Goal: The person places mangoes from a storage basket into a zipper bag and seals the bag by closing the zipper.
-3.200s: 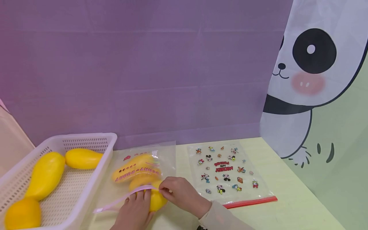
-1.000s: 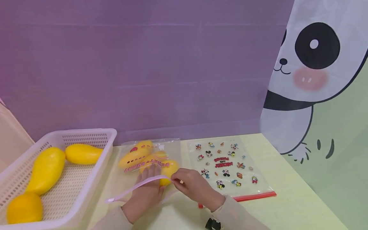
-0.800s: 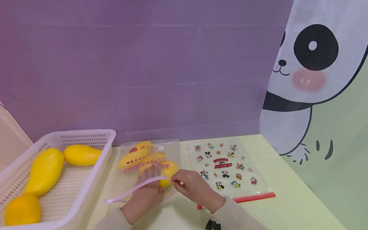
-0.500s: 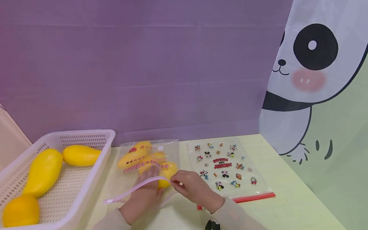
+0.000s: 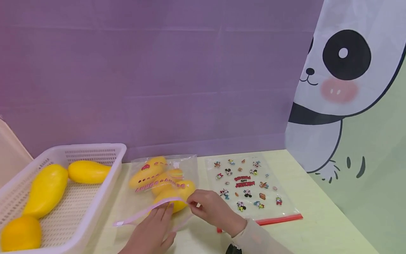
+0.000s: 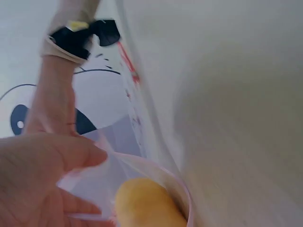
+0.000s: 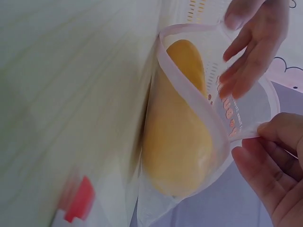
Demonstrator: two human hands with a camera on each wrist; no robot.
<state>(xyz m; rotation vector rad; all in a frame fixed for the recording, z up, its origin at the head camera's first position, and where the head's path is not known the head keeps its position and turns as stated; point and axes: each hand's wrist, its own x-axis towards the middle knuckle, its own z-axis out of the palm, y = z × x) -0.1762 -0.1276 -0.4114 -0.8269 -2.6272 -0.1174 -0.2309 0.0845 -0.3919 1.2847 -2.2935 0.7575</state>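
A clear zip bag (image 5: 127, 208) with a pink-lilac edge lies on the table, several yellow mangoes (image 5: 187, 188) inside it. My right hand (image 5: 215, 211) pinches the right corner of the bag's mouth between thumb and finger; the right wrist view shows the rim (image 7: 182, 82) lifted into an open loop. My left hand (image 5: 152, 227) is at the mouth, its fingers fairly straight, fingertips overlapping the lilac rim in the head view. In the left wrist view the left hand (image 6: 42, 175) holds nothing, and a mango (image 6: 147, 205) shows within the bag's opening.
At the left stands a white perforated basket (image 5: 76, 225) with yellow mangoes (image 5: 45, 190) in it. A second clear bag (image 5: 266, 208) with cartoon prints and a red zip edge (image 5: 280, 219) lies flat to the right. Behind is a purple cloth (image 5: 158, 88).
The last mango went deeper into the bag with my left hand pushing behind it. Since half a second ago the left hand has drawn back toward me. The right hand keeps its pinch.
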